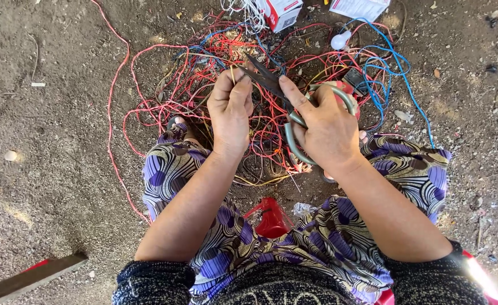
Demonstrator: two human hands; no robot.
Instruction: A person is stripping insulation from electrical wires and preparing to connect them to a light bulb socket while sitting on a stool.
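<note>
My right hand (325, 127) grips a pair of large scissors (271, 82) with grey-green handles, forefinger stretched along the dark blades. The blades point up and left toward my left hand (230, 110), which pinches a thin yellowish wire (233, 73) between thumb and fingers. The blade tips meet the wire just beside my left fingertips. Under both hands lies a tangled heap of red wires (198, 73) on the dirt, with blue wires (387, 73) on its right side.
A white and red carton (280, 12) and a white packet (359, 8) lie at the top. A white bulb (339, 40) sits among the wires. A red plastic piece (271, 217) shows between my knees, and a wooden plank (31, 277) lies lower left.
</note>
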